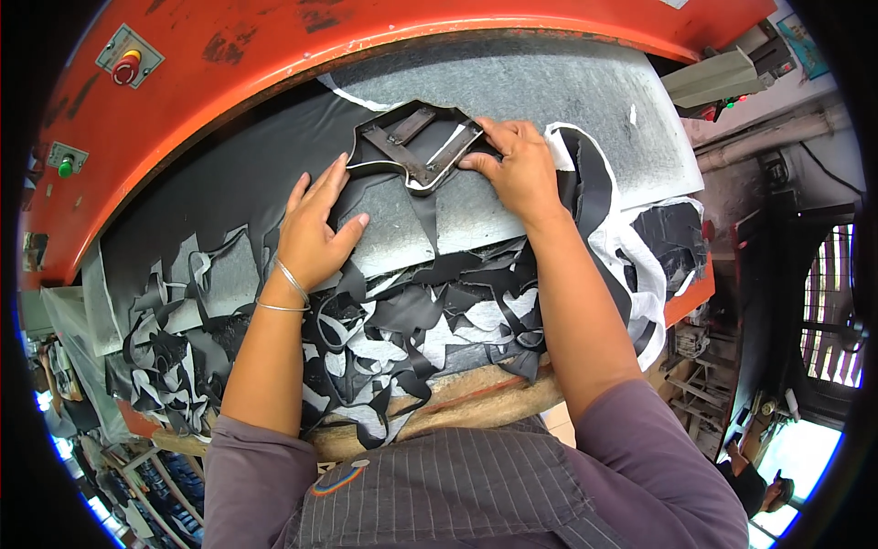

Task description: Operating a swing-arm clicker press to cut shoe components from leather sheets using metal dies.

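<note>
Left hand (pixel 315 229) spread wide | right hand (pixel 525 174) gripping metal die (pixel 391 153) (black sheet (pixel 274 160) beneath)

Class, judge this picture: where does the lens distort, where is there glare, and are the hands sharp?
Head view: the orange machine beam bows, with black corners; head view: the bright opening at lower right glares white; head view: left hand, right hand and metal cutting die look fairly sharp.

My right fingers (pixel 505 135) hold the right side of a metal frame (pixel 391 153) lying on a black sheet (pixel 233 188); my left fingers (pixel 327 183) spread at its left corner. Scraps (pixel 407 311) heap nearer me.
</note>
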Available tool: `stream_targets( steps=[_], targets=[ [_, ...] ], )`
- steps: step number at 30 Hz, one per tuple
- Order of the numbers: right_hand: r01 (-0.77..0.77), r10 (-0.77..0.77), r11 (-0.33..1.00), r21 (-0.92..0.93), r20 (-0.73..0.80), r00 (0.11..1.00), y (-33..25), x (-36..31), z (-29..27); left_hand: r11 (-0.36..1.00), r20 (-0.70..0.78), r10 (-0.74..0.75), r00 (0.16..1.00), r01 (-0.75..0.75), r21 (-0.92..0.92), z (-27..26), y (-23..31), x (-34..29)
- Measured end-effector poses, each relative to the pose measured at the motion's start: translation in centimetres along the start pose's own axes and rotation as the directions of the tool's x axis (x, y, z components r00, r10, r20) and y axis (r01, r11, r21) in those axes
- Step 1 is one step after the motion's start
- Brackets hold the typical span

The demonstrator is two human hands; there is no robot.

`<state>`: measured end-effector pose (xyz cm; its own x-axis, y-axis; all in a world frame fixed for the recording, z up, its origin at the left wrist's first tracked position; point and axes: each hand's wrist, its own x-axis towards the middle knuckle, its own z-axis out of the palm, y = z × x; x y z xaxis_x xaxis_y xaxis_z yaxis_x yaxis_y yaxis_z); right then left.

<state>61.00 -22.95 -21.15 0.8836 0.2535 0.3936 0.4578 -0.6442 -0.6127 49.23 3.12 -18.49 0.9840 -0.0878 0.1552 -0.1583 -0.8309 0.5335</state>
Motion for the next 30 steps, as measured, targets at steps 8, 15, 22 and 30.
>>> stream_targets(
  steps=[8, 15, 22, 30],
  targets=[
    [-0.044, 0.018, 0.984, 0.174, 0.145, 0.989, 1.1, 0.6, -0.8, 0.996, -0.060, -0.034, 0.998, 0.029, -0.086, 0.1, 0.8, 0.5],
    [-0.035, 0.025, 0.997, 0.062, 0.161, 0.987, 0.2, 0.4, -0.9, 0.995, -0.166, -0.068, 0.984, 0.054, -0.088, 1.0, 0.1, 0.0],
    [-0.059, 0.051, 0.996, 0.060, 0.119, 0.992, -0.5, 0.0, -0.4, 0.993, -0.079, -0.051, 0.996, 0.042, -0.112, 0.3, 0.1, -0.4],
    [-0.040, 0.041, 0.999, -0.010, 0.110, 0.993, -0.4, -0.2, -0.2, 0.996, -0.061, -0.018, 0.998, 0.012, -0.091, 0.5, -0.8, -0.2]
  ],
)
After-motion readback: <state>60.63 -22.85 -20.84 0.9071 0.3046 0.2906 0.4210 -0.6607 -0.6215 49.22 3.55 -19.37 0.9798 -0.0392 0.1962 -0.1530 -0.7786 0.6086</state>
